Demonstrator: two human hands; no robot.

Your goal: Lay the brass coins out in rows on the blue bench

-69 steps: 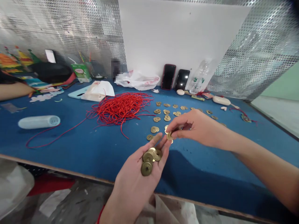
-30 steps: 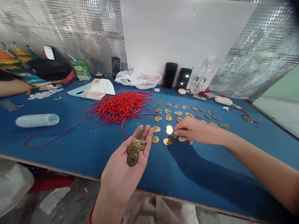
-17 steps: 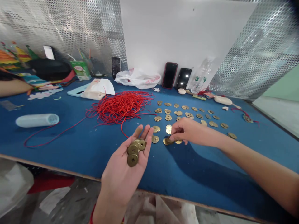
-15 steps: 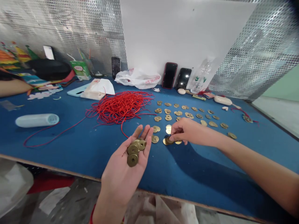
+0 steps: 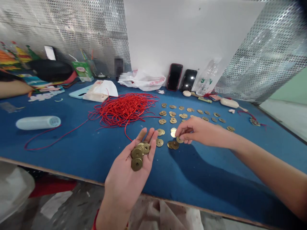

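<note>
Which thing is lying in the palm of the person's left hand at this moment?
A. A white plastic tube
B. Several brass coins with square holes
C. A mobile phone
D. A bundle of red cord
B. The left hand is turned palm up, and a small pile of square-holed brass coins rests on it.
</note>
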